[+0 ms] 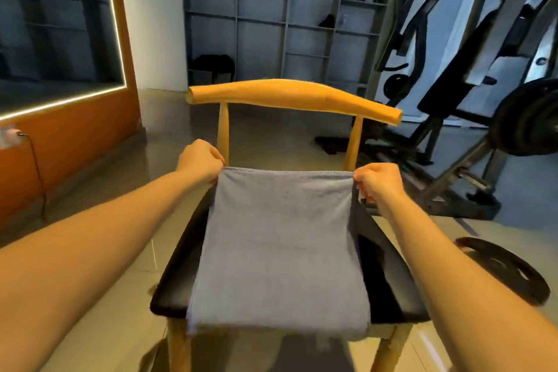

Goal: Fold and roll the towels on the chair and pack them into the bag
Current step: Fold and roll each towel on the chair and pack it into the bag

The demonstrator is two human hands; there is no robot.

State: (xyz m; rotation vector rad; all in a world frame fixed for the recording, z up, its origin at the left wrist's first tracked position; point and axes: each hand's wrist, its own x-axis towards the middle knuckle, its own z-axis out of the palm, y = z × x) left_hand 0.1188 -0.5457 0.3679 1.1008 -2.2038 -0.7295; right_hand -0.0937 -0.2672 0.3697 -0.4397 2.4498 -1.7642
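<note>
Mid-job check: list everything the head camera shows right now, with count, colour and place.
towel: one, grey-blue, far edge lifted, near end draped over the front of the seat
chair: one, tan wooden frame with black seat, centre
weight plate: one, black, flat on the floor right of the chair
gym machine: one, black, right background
shelving: one wall unit, grey, behind the chair
mirror: one, orange frame with a lit strip, left
dark cloth: one, black, on the floor behind the chair
left hand: one, pinches the towel's far left corner
right hand: one, pinches the towel's far right corner
</note>
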